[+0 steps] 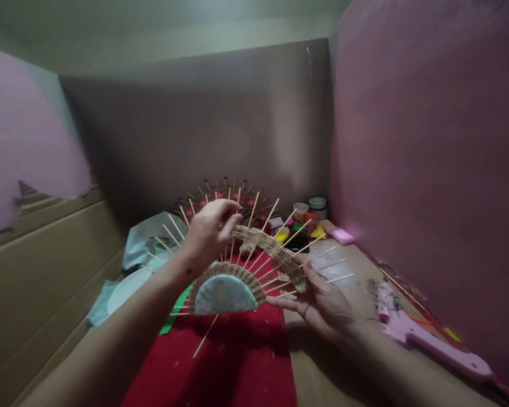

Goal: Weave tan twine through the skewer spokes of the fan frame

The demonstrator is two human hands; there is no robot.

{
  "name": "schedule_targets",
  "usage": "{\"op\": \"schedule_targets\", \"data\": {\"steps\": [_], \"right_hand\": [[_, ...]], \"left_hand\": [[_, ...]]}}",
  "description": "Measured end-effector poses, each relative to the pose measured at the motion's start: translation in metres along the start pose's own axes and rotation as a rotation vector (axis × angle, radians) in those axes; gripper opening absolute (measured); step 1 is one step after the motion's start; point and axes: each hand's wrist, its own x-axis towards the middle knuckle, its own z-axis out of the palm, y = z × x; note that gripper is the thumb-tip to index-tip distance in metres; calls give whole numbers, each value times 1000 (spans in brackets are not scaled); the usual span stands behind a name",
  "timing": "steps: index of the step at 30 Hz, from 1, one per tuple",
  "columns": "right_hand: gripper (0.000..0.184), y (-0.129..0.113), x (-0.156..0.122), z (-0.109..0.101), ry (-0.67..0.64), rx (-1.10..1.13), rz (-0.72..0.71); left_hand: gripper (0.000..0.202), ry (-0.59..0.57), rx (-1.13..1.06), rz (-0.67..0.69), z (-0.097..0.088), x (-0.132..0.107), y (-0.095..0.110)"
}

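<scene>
A half-round woven fan (280, 249) of thin wooden sticks and braided straw is held up in front of me. Its small inner half-circle (224, 297) is pale, patterned and edged with woven straw; an outer straw band arches across the sticks on the right. My right hand (328, 305) grips the fan's right side, thumb near the band's lower end and fingers stretched under the lower sticks. At the top, my left hand (212, 229) has curled fingers, with thumb and forefinger close together beside the band's left end. What lies between them is hidden.
A decorated fan (224, 195) with pink flowers stands at the back. Small jars (318, 204) and colourful pieces sit behind. A pink glue gun (432, 342) lies at right on cardboard; red cloth (220, 367) is below. Pale plastic (146, 240) lies left; walls enclose the space.
</scene>
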Motion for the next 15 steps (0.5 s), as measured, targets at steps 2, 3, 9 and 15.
{"op": "schedule_targets", "data": {"steps": [2, 3, 9, 15], "right_hand": [[32, -5, 1, -4, -41, -22, -3], [32, -7, 2, -6, -65, -37, 0], [36, -19, 6, -12, -132, -105, 8], [37, -33, 4, -20, -134, -156, 47]], "left_hand": [[17, 103, -72, -158, -14, -3, -20], [17, 148, -94, -217, -20, -5, -29], [29, 451, -213, -230, -38, -4, -42], [19, 770, -302, -338, -89, 8, -54]]}}
